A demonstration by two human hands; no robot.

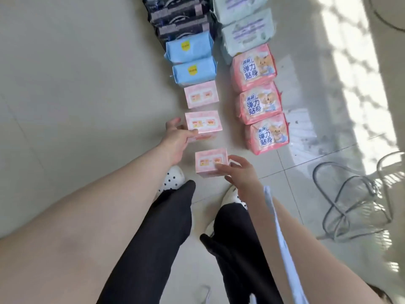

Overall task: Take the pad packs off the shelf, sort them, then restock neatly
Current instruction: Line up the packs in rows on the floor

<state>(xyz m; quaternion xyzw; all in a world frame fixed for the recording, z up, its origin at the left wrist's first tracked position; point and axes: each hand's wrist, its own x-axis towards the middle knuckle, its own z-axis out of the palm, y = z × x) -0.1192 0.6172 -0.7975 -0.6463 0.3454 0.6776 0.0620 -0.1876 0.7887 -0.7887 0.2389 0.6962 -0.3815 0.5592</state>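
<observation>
The person is bending over two rows of pad packs laid out on the tiled floor [87,88]. The left hand [177,137] is gripping the middle pink box [203,123], thumb along its near edge and fingers curled round its left side. The right hand [237,170] is holding the nearest pink box [211,161], fingertips pressing on its right side and near corner. A third pink box [201,94] is sitting just beyond, untouched, in line with the other two.

Farther up that left row, two light blue packs [190,50] are lying one after the other, and dark packs [179,18] are running on to the top edge. In the right row, three pink packs with a rabbit picture [258,104] are sitting close together, touching, with pale green packs [245,25] beyond them.

White spotted shoes [173,178] and black trouser legs [166,227] are showing below the hands. A coil of grey cable [350,202] is lying on the floor well to the right.
</observation>
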